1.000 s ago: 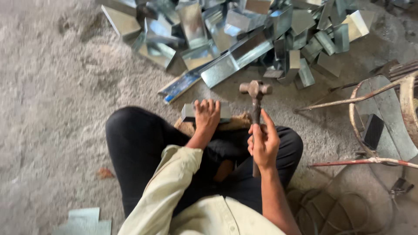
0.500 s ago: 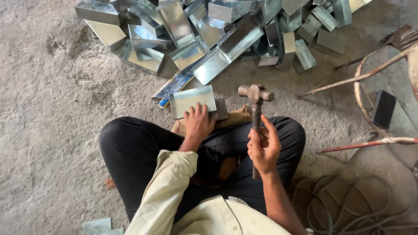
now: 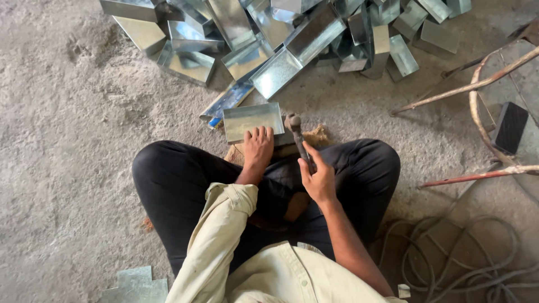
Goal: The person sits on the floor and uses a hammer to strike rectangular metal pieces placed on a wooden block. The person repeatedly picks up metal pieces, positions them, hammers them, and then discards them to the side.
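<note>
Two hands work over the lap of a person sitting cross-legged on a gritty concrete floor (image 3: pixel 62 168), seen from the head camera. At the far left, near the bottom edge, a flat offcut of sheet metal (image 3: pixel 135 283) lies on the floor beside the person's knee. Moving right, the left hand (image 3: pixel 258 148), at the end of a pale rolled sleeve, lies flat with fingers spread on the near rim of a shallow metal tray (image 3: pixel 252 120), pressing it down; the tray sits on the floor just ahead of the crossed legs, with what looks like a wooden block (image 3: pixel 317 137) under or just beside it. Just right of the tray, the right hand (image 3: pixel 320 179) is wrapped firmly round the handle of a hammer (image 3: pixel 297 137), whose head is at the tray's right edge; whether it touches cannot be told. Beyond both hands, across the top, lies a heap of folded metal trays and strips (image 3: pixel 292 33), near the held tray. Further right stand rusty metal rods (image 3: pixel 477 84) and a dark flat block (image 3: pixel 510 128), and in the lower right corner a grey coil of rope (image 3: pixel 460 252) lies on the floor.
</note>
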